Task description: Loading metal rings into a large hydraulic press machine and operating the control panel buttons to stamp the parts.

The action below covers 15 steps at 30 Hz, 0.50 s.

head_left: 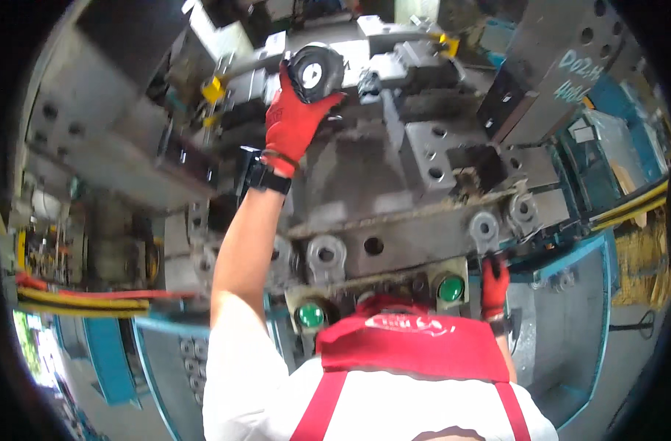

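Note:
My left hand (298,121), in a red glove with a dark strap at its wrist, reaches far forward over the machine's die. Its thumb and fingers curve round a dark ring-shaped part (325,62) with a bright centre. That part is above the metal blocks at the back of the die; whether it touches them I cannot tell. My right hand (495,285), also red-gloved, is low beside the front of the machine, just below a round metal lug (485,229). Its dark fingertips blur into the shadow there, so their grip does not show.
Thick steel columns rise at left (107,110) and right (548,66). Two green buttons (310,315) sit on a panel close to my body. Blue-edged bins (603,316) stand on both sides, metal parts (192,356) in the left one. Yellow-black bars (85,300) flank the machine.

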Tool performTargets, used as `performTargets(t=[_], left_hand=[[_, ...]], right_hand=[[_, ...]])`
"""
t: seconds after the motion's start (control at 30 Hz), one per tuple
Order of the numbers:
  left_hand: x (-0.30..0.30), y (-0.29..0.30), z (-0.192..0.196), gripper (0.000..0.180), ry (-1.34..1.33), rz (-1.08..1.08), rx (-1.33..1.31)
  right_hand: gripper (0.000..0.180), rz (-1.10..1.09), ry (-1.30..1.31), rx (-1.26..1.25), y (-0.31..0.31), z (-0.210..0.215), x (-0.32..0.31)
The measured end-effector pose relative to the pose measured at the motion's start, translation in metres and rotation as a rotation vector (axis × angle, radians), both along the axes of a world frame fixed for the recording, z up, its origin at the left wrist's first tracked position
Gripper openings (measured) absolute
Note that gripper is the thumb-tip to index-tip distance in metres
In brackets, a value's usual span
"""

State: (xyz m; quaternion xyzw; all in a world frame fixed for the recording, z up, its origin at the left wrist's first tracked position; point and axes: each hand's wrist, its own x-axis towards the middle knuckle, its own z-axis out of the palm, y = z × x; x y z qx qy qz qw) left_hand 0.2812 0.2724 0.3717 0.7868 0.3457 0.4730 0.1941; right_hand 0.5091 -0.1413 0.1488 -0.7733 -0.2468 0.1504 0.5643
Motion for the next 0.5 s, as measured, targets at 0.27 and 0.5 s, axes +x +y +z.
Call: performTargets(t=[0.27,0.5], left_hand=[[-0.112,-0.193,-0.067,0.099,0.14,-0.048,-0.58],[-0.1,-0.212,-0.145,0.107,0.694,0.351,-0.721]], right_hand=[[0.086,0.105,-0.585,-0.767,0.04,-0.02,0.063],[0.102,0.257,-0.587,-1.016,0.054,-0.005,0.05]])
